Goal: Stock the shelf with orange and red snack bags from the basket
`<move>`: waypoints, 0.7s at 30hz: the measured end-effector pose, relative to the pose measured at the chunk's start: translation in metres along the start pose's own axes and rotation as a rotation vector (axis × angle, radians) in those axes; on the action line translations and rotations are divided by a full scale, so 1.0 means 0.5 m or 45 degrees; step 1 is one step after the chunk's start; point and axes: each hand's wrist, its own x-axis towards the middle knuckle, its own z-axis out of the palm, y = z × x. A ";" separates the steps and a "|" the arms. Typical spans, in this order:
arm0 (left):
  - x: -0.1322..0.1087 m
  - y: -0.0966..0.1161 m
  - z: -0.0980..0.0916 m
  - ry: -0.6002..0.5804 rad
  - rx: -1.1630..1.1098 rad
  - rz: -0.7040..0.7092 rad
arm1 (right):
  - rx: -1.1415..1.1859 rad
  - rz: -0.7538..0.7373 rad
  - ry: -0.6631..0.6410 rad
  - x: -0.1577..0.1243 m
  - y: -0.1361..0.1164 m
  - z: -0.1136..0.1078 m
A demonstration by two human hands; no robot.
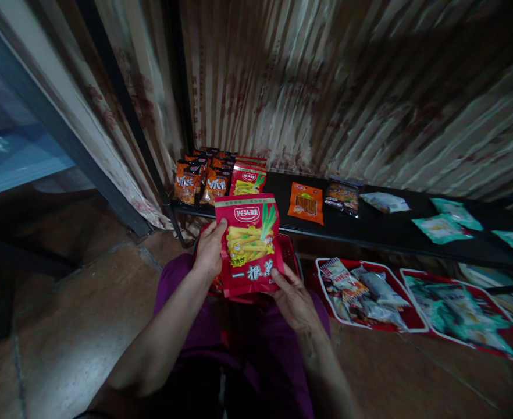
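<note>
A red snack bag [251, 247] with yellow sticks and a green onion printed on it is held upright in front of me. My left hand [209, 250] grips its left edge, thumb on the front. On the lower right corner, my right hand [295, 297] pinches it, thumb also in front. Just behind stand similar red snack bags [248, 177] in a row on the black shelf [370, 230]. Below the held bag, a red basket [288, 256] sits between my knees, mostly hidden by the bag and my hands.
Several orange and black snack bags [188, 181] stand at the shelf's left end. An orange packet [306, 202], a dark clear-fronted packet [344, 195] and green packets [442, 228] lie farther right. Two filled red baskets [426, 330] rest on the floor. A metal post [117, 87] rises at left.
</note>
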 end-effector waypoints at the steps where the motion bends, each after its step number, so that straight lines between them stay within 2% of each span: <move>1: 0.000 -0.004 -0.005 0.006 0.065 0.060 | 0.003 -0.020 0.022 0.002 0.001 0.002; 4: -0.013 -0.021 -0.020 0.106 0.368 0.328 | -0.023 -0.118 0.151 0.005 0.001 0.010; 6: -0.035 -0.032 -0.023 0.093 0.576 0.478 | -0.114 -0.220 0.265 0.006 0.000 0.016; 7: -0.049 -0.036 -0.022 0.015 0.634 0.505 | -0.205 -0.287 0.317 0.005 -0.001 0.019; 9: -0.077 -0.040 -0.013 -0.233 0.620 0.427 | -0.491 -0.502 0.379 0.000 -0.004 0.027; 11: -0.098 -0.042 -0.001 -0.431 0.492 0.298 | -0.882 -0.819 0.365 -0.009 -0.004 0.037; 12: -0.105 -0.043 0.004 -0.469 0.410 0.231 | -1.081 -0.985 0.341 -0.014 -0.001 0.043; 13: -0.109 -0.046 0.008 -0.465 0.325 0.163 | -1.267 -1.129 0.320 -0.019 0.003 0.050; 15: -0.108 -0.054 0.011 -0.348 0.160 0.044 | -1.578 -1.286 0.295 -0.030 0.016 0.064; 18: -0.091 -0.068 0.000 -0.104 -0.014 -0.095 | -1.830 -1.321 0.260 -0.044 0.040 0.077; 21: -0.071 -0.068 -0.021 0.023 -0.104 -0.204 | -1.843 -1.284 0.091 -0.055 0.050 0.077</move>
